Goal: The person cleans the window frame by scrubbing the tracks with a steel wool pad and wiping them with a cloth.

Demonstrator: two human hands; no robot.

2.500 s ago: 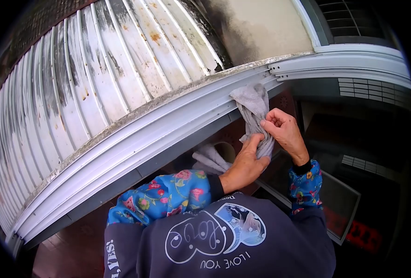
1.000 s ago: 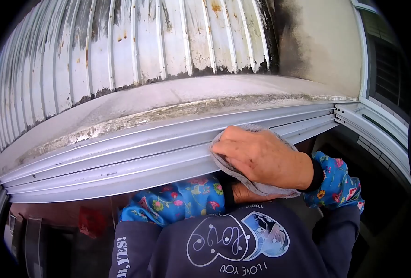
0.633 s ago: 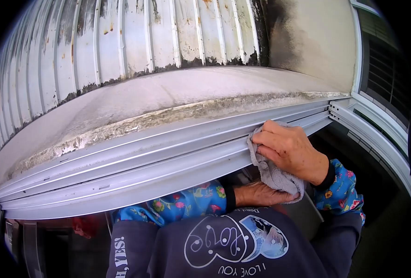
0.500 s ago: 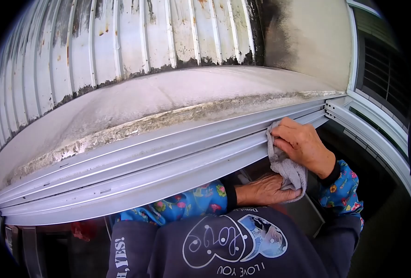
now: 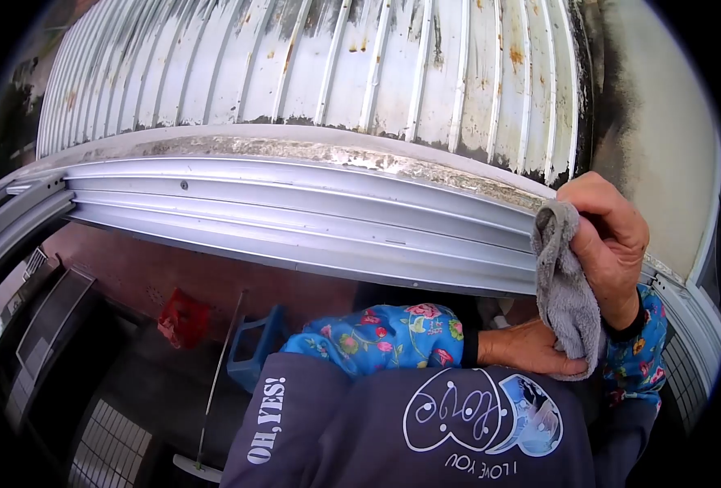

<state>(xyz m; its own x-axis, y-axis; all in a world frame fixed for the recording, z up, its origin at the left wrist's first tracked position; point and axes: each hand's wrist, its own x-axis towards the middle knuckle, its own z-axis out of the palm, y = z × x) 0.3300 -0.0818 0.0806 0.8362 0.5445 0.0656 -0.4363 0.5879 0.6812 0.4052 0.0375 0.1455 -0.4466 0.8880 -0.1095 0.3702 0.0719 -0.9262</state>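
Observation:
A grey cloth [image 5: 568,285] hangs between my two hands, just over the right part of a silvery metal window track [image 5: 311,220]. My right hand [image 5: 608,244] is closed on its upper end, with the fingers curled and raised above the track. Lower down, close to my chest, my left hand [image 5: 527,348] grips the bottom end of the cloth; its fingertips are partly hidden by the fabric. Both forearms wear blue flowered sleeves, and a dark printed apron [image 5: 336,431] covers my front.
Beyond the track runs a rough concrete ledge [image 5: 295,150], then a rusty white corrugated metal sheet [image 5: 393,73]. Below on the left are a red plastic bag [image 5: 183,317], a blue stool [image 5: 256,346] and a long-handled pole [image 5: 218,382]. Window frames stand at both ends.
The view has swung left, bringing the track's left end, red bag and stool into sight. My right hand has lifted the cloth off the track; both hands still hold it.

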